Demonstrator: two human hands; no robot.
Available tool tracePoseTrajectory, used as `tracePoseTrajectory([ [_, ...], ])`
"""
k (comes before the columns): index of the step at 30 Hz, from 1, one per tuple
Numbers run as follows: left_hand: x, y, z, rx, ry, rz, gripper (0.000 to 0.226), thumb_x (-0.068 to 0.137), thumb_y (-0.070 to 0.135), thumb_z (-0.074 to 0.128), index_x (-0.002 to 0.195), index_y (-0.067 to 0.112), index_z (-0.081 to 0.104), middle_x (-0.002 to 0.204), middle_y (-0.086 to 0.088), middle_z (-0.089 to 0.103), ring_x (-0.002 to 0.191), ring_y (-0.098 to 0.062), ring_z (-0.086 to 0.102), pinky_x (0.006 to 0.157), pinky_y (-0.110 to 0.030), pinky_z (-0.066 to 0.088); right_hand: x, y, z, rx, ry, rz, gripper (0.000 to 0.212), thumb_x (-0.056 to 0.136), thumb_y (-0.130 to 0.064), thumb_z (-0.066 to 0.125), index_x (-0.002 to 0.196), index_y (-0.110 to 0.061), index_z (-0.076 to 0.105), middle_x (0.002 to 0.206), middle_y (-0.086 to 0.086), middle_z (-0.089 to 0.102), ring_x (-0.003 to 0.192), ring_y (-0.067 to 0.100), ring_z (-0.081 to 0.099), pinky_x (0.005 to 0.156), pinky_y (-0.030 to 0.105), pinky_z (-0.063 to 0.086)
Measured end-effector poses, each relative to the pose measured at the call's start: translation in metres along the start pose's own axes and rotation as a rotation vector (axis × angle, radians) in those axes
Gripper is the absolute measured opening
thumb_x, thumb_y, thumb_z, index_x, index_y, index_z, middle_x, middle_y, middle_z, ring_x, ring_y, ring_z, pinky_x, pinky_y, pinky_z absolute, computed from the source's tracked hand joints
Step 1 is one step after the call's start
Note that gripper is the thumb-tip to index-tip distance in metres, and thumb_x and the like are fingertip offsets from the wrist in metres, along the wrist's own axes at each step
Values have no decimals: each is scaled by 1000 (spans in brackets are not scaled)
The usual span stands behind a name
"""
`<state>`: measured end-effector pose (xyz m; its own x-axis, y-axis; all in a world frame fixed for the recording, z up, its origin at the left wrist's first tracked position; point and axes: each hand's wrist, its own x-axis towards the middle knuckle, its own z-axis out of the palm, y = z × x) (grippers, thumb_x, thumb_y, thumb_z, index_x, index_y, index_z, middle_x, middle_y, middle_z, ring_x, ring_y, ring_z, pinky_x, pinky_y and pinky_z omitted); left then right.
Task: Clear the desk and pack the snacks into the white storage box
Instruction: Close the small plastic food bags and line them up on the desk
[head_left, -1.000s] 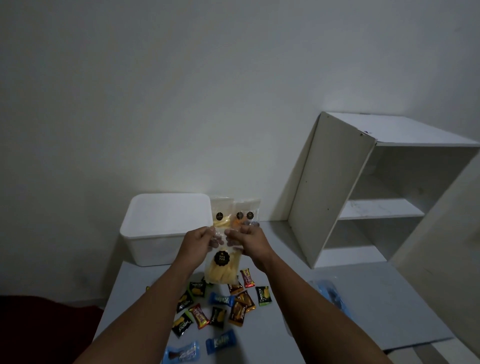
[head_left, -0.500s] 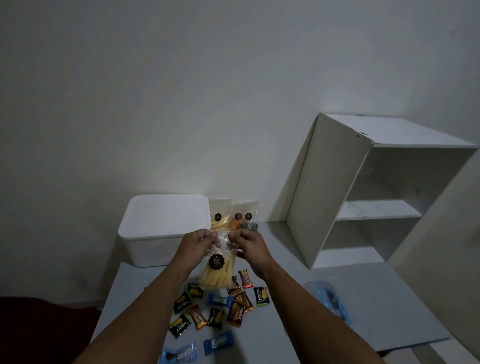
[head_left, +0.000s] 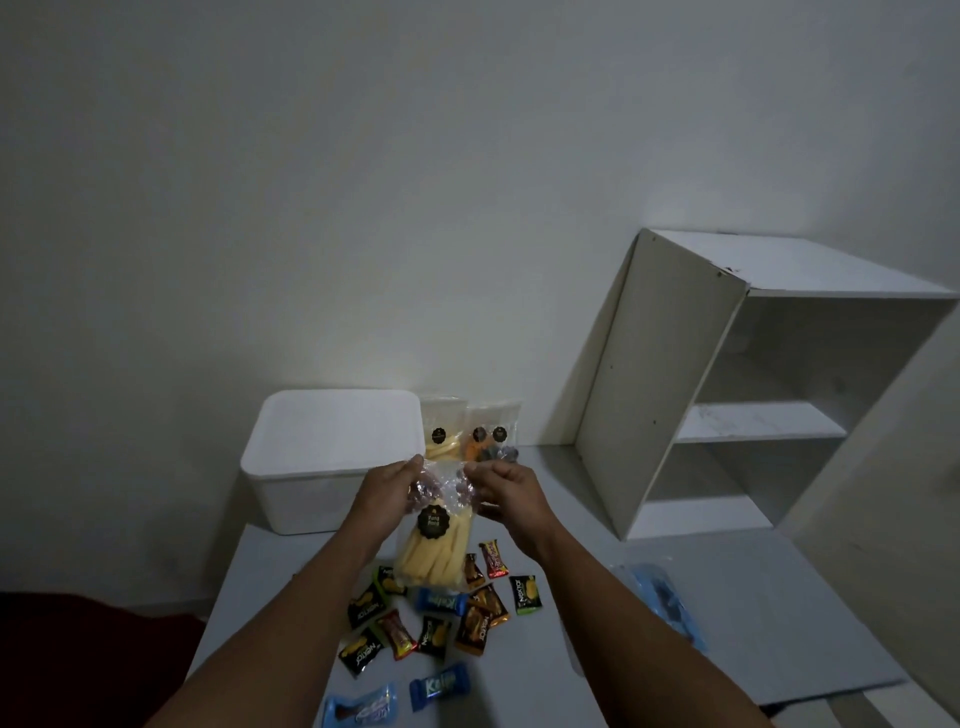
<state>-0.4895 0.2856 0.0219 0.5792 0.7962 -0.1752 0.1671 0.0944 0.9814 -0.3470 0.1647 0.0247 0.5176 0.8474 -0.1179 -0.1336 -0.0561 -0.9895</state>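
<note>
Above the desk (head_left: 550, 670) I hold up a clear bag of yellow snack sticks (head_left: 434, 551) with a round black label. My left hand (head_left: 387, 491) pinches its top left corner and my right hand (head_left: 506, 493) pinches the top right. The bag hangs down between them. A closed white storage box (head_left: 311, 467) stands at the back left, behind my left hand. Two more clear snack bags (head_left: 470, 428) lean against the wall to the right of the box. Several small wrapped snacks (head_left: 441, 618) lie scattered on the desk below the bag.
A white shelf unit (head_left: 727, 395) stands on the desk at the right, its open side facing right. A blue plastic packet (head_left: 660, 597) lies in front of it. The desk's left edge drops to a dark red surface (head_left: 78, 649).
Both hands and the bag have sunk a little and drifted slightly left. The grip on the bag's top corners is the same.
</note>
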Motion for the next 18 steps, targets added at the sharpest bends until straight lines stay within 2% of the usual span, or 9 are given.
tracePoseTrajectory([
  [2, 1, 1, -1, 20, -9, 5, 38, 102, 35, 53, 85, 9, 76, 88, -11, 78, 85, -25, 71, 86, -39, 56, 0, -1, 3, -36, -31, -3, 13, 94, -19, 69, 93, -7, 76, 83, 6, 74, 77, 17, 69, 79, 33, 58],
  [4, 2, 1, 2, 12, -1, 17, 35, 102, 33, 53, 88, 10, 75, 89, -11, 77, 87, -27, 73, 86, -40, 57, 2, -2, 7, -43, -14, -37, 12, 93, -12, 69, 83, -6, 72, 75, 6, 69, 72, 17, 64, 74, 32, 54],
  [6, 2, 2, 5, -8, 17, 29, 34, 103, 32, 53, 85, 11, 73, 85, -10, 76, 82, -25, 72, 80, -37, 57, 3, -4, 9, -56, 0, -72, 15, 93, -10, 68, 79, -7, 69, 71, 5, 65, 68, 16, 59, 71, 31, 51],
  [9, 1, 4, 4, -8, 37, 53, 36, 104, 29, 49, 83, 7, 67, 80, -12, 71, 72, -18, 67, 63, -23, 55, 3, -5, 8, -68, 2, -65, 15, 93, -13, 69, 79, -7, 69, 72, 7, 65, 67, 17, 60, 70, 33, 49],
  [10, 0, 5, 3, 10, 30, 67, 37, 105, 29, 49, 82, 6, 67, 79, -12, 70, 70, -17, 66, 63, -24, 56, 4, -4, 9, -72, 0, -55, 16, 92, -14, 70, 78, -8, 69, 72, 6, 66, 66, 17, 60, 70, 34, 49],
  [12, 1, 3, 2, 43, 3, 92, 40, 105, 29, 49, 79, 4, 68, 76, -12, 71, 72, -19, 66, 77, -40, 61, 4, -3, 12, -90, -9, -55, 18, 92, -15, 71, 76, -10, 67, 70, 5, 64, 63, 14, 58, 69, 34, 48],
  [14, 0, 4, 0, 95, -25, 107, 43, 105, 29, 48, 77, 4, 69, 73, -8, 73, 72, -20, 68, 86, -46, 58, 5, -1, 13, -119, -7, -70, 20, 93, -13, 69, 74, -11, 63, 68, 5, 60, 60, 12, 54, 66, 29, 47],
  [16, -1, 4, 1, 184, -5, 144, 40, 104, 32, 49, 80, 9, 71, 78, -4, 74, 74, -18, 68, 83, -40, 56, 6, -1, 14, -145, 2, -84, 21, 94, -12, 68, 73, -12, 62, 68, 4, 60, 60, 11, 54, 64, 27, 47],
  [18, -4, 7, 3, 282, 125, 217, 26, 100, 40, 55, 92, 19, 69, 89, 4, 69, 81, -13, 65, 75, -32, 51, 7, 0, 14, -148, 19, -77, 19, 94, -15, 69, 77, -8, 65, 71, 5, 65, 65, 13, 59, 68, 30, 50],
])
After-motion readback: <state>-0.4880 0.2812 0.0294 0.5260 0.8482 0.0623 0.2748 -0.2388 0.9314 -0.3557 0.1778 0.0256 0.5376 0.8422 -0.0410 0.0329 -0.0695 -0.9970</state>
